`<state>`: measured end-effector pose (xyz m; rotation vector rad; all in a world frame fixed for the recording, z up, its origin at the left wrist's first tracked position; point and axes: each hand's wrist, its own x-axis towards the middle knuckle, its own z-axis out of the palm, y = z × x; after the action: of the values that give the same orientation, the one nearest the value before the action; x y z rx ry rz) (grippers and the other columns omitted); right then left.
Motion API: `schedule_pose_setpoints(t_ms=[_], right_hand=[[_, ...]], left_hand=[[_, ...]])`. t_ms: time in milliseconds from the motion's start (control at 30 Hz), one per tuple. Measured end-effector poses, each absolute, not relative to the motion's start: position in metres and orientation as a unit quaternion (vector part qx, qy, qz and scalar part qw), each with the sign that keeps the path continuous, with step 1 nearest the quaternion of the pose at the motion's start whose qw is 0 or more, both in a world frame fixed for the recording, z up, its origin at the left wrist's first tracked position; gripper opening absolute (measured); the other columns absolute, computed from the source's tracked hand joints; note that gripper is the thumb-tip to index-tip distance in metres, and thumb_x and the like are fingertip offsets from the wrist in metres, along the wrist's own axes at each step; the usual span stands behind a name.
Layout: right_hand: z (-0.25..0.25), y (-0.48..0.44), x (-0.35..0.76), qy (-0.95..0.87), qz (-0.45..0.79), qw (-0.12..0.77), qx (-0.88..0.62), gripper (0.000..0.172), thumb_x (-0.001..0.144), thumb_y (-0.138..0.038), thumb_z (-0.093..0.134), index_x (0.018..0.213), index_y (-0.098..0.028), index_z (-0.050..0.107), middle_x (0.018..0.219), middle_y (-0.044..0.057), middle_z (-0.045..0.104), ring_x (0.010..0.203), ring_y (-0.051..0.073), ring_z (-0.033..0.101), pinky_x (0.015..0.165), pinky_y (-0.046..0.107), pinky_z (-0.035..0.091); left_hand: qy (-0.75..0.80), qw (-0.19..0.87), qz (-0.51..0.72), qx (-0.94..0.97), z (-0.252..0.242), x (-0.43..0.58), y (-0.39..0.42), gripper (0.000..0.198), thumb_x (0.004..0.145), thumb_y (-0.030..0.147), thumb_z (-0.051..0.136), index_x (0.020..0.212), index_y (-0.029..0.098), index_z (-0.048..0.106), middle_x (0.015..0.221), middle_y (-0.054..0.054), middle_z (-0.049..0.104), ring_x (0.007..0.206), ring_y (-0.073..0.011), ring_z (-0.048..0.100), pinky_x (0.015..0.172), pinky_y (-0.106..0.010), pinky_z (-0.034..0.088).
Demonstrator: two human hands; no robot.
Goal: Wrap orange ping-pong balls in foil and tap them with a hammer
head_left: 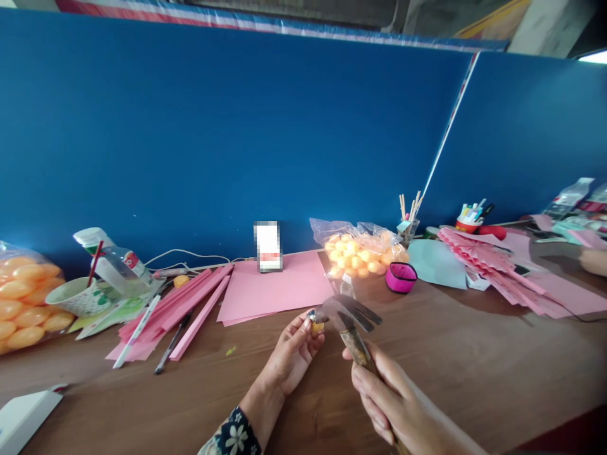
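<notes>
Between the thumb and fingers of my left hand (289, 357) is a small yellow thing with a shiny metal top (317, 328); its kind is not clear. My right hand (391, 385) is wrapped round the wooden handle of a claw hammer (342, 314). The hammer is tilted, its claw to the right and its striking face close to the small thing. Whether the two touch, I cannot tell. Behind the hands, pink paper sheets (275, 284) lie on the brown table (265, 404).
A bag of orange balls (358, 253) and a magenta wristband-like ring (401, 277) lie beyond the hammer. Pink paper strips (177, 306), a paper cup (78, 297) and a plastic bottle (123, 268) are at left. A person's hand (594, 260) shows at far right.
</notes>
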<state>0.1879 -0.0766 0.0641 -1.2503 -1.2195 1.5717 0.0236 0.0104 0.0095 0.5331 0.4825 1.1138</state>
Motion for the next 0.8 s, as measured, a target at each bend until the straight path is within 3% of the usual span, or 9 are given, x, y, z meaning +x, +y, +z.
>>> schedule_pose_setpoints(t_ms=[167,600,800], right_hand=[[0.0661,-0.077,0.1887,-0.468,0.619,0.403,-0.486,0.048,0.083,-0.053,0.043,0.118,-0.021,0.034,0.06,-0.007,0.038,0.039,0.005,0.03,0.035,0.017,0.029],[0.0615,-0.0741,0.1899,-0.462,0.616,0.405,-0.493,0.049,0.082,-0.054,0.046,0.117,-0.021,0.036,0.058,-0.008,0.038,0.038,0.005,0.03,0.035,0.017,0.028],[0.0624,-0.0753,0.1924,-0.464,0.616,0.407,-0.49,0.048,0.082,-0.053,0.046,0.117,-0.022,0.035,0.062,-0.007,0.04,0.039,0.004,0.031,0.034,0.017,0.028]], left_hand=[[0.237,0.783,0.533,0.217,0.0091,0.024,0.0119,0.015,0.075,0.02,0.063,0.088,0.013,0.063,0.084,-0.004,0.066,0.075,-0.0091,0.062,0.079,-0.022,0.048],[0.21,0.803,0.503,0.242,0.0116,0.0232,0.0121,0.03,0.08,0.022,0.056,0.109,0.014,0.056,0.105,-0.01,0.064,0.097,-0.0185,0.061,0.09,-0.031,0.045],[0.224,0.788,0.513,0.256,0.0115,0.0228,0.0115,0.022,0.079,0.023,0.058,0.099,0.013,0.061,0.098,-0.007,0.067,0.095,-0.0179,0.061,0.09,-0.029,0.045]])
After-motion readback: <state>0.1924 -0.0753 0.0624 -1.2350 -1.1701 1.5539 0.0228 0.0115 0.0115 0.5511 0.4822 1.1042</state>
